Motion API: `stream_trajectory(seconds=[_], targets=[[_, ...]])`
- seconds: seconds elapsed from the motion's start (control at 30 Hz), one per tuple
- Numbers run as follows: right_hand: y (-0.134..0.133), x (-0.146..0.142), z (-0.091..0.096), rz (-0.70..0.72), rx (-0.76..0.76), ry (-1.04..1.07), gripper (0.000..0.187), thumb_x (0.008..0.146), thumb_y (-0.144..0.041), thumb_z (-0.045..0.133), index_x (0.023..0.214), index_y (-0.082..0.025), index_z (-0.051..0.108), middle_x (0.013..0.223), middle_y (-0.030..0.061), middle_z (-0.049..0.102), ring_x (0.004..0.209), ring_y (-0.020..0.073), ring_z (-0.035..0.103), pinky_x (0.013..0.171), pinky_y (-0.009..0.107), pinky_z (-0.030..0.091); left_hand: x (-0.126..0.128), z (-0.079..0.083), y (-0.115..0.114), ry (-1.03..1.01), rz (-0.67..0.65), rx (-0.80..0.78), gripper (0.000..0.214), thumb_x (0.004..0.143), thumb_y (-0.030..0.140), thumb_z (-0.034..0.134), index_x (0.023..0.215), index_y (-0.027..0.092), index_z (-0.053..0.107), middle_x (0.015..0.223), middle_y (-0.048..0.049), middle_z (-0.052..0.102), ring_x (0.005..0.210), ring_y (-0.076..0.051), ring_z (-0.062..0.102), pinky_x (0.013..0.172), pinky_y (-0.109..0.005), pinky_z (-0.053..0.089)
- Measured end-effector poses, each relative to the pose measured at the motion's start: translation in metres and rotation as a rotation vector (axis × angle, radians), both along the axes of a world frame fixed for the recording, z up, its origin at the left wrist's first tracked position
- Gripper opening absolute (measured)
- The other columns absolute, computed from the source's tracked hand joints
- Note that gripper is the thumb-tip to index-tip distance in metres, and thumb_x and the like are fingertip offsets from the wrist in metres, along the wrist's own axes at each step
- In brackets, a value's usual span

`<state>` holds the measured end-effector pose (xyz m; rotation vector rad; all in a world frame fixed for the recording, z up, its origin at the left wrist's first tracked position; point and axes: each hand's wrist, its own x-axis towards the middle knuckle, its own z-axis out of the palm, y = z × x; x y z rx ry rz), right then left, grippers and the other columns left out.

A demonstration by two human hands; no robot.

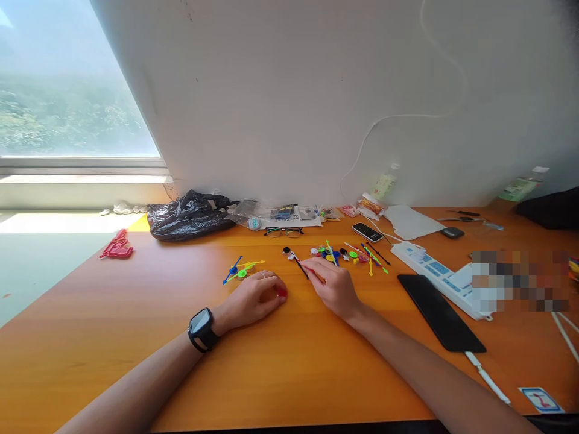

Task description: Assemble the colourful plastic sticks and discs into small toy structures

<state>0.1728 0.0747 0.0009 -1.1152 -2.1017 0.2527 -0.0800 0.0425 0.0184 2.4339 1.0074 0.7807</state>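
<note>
My left hand (pixel 256 295) rests on the table with its fingers curled round a small red plastic piece (pixel 281 293), mostly hidden by the fingertips. My right hand (pixel 332 283) pinches a thin plastic arrow; its colour is hard to tell, with red showing between the fingers. A black stick (pixel 304 271) lies at those fingertips, and a small black round piece (pixel 286 250) is just beyond. Left of my left hand are blue, yellow and green plastic arrows on round bases (pixel 242 273). Beyond my right hand lies a pile of coloured round pieces (pixel 335 254) and loose arrows (pixel 371 263).
Eyeglasses (pixel 283 232), a black plastic bag (pixel 190 217) and clear packaging (pixel 253 211) lie along the wall. Right are a white power strip (pixel 436 274), a black phone (pixel 441 313) on a cable and a small black-and-white device (pixel 367 232). A red plastic item (pixel 118 246) lies far left.
</note>
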Motion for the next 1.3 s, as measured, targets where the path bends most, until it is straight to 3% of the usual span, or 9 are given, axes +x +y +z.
stream_trajectory(seconds=[0.13,0.27,0.37,0.47,0.53,0.63,0.8,0.97,1.3], targets=[[-0.005,-0.005,0.003,-0.045,-0.051,0.16,0.029,0.104,-0.04,0.054,0.109,-0.026,0.078,0.102,0.0067,0.079,0.081,0.0216,0.07,0.081,0.035,0.057,-0.001,-0.007,0.003,0.002,-0.01,0.004,0.01,0.098,0.027,0.064,0.105,0.022,0.07,0.111,-0.0073,0.073,0.104,-0.023,0.067,0.093,-0.037,0.053],[-0.007,-0.008,0.006,-0.062,-0.16,0.29,0.03,0.101,-0.047,0.059,0.105,-0.023,0.078,0.067,-0.0001,0.064,0.053,0.0141,0.047,0.055,0.028,0.041,-0.001,-0.01,0.004,-0.082,0.021,-0.078,0.012,0.096,0.028,0.068,0.106,0.022,0.069,0.104,-0.0044,0.075,0.095,-0.02,0.069,0.088,-0.034,0.055],[-0.007,-0.01,0.008,0.007,-0.281,0.421,0.033,0.1,-0.051,0.059,0.105,-0.022,0.074,0.067,-0.0013,0.06,0.05,0.0121,0.04,0.047,0.027,0.031,0.0,-0.009,0.002,-0.184,0.053,-0.194,0.01,0.094,0.028,0.069,0.099,0.02,0.069,0.095,-0.0034,0.075,0.082,-0.016,0.067,0.075,-0.029,0.056],[-0.009,-0.014,0.011,0.03,-0.362,0.548,0.033,0.096,-0.054,0.065,0.1,-0.022,0.069,0.085,0.0032,0.068,0.058,0.013,0.052,0.049,0.026,0.037,0.003,-0.01,0.002,-0.296,0.063,-0.332,0.019,0.093,0.036,0.072,0.099,0.017,0.07,0.093,-0.0049,0.075,0.078,-0.015,0.067,0.069,-0.027,0.057],[-0.01,-0.015,0.013,0.065,-0.401,0.584,0.033,0.093,-0.055,0.068,0.097,-0.022,0.066,0.095,0.0062,0.071,0.074,0.0172,0.064,0.058,0.026,0.047,0.004,-0.012,0.003,-0.382,0.07,-0.424,0.028,0.09,0.041,0.076,0.103,0.016,0.071,0.096,-0.0072,0.076,0.08,-0.016,0.069,0.072,-0.029,0.059],[-0.01,-0.016,0.011,0.175,-0.484,0.598,0.034,0.092,-0.055,0.07,0.097,-0.021,0.067,0.098,0.0069,0.073,0.088,0.0209,0.07,0.071,0.029,0.054,0.005,-0.016,0.005,-0.481,0.084,-0.541,0.038,0.086,0.044,0.081,0.108,0.014,0.073,0.102,-0.0103,0.078,0.086,-0.019,0.072,0.078,-0.033,0.061],[-0.01,-0.016,0.0,0.278,-0.639,0.494,0.03,0.091,-0.05,0.072,0.096,-0.021,0.074,0.076,-0.0004,0.066,0.059,0.0119,0.052,0.054,0.024,0.038,0.004,-0.01,0.003,-0.514,0.037,-0.601,0.046,0.078,0.04,0.089,0.112,0.014,0.074,0.104,-0.0112,0.078,0.09,-0.021,0.073,0.085,-0.036,0.061],[-0.012,-0.019,-0.005,0.298,-0.633,0.448,0.025,0.09,-0.043,0.074,0.097,-0.019,0.076,0.075,-0.001,0.064,0.059,0.0105,0.043,0.054,0.024,0.031,0.006,-0.001,-0.002,-0.507,-0.013,-0.566,0.041,0.086,0.044,0.083,0.113,0.014,0.075,0.107,-0.0124,0.078,0.094,-0.022,0.072,0.087,-0.036,0.059],[-0.013,-0.02,-0.007,0.24,-0.551,0.35,0.02,0.093,-0.038,0.071,0.095,-0.019,0.077,0.074,-0.0022,0.066,0.056,0.0098,0.04,0.053,0.024,0.03,0.007,-0.008,-0.001,-0.42,0.042,-0.447,0.033,0.094,0.044,0.074,0.106,0.014,0.077,0.102,-0.0109,0.079,0.087,-0.02,0.072,0.078,-0.03,0.059]])
